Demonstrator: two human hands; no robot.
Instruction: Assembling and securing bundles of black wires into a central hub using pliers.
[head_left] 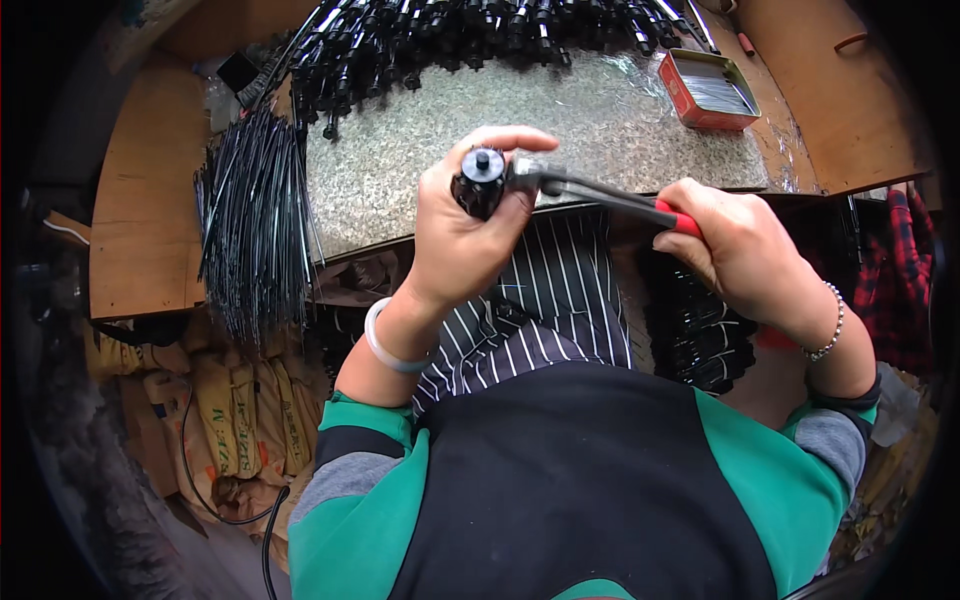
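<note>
At a speckled, wood-walled worktop [380, 165], the left hand [450, 235] clasps a piece [482, 168], the right hand [742, 240] pliers [612, 200].

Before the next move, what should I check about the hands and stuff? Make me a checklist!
1. Left hand has the black part: ok.
2. Right hand grips the pliers: ok.
3. Left thumb well away from the pliers' head: not ok, it's right beside it.
4. Pliers biting on something: cannot tell, their head is blurred.
5. Tin away from both hands: ok, it's farther back on the bench.
</note>
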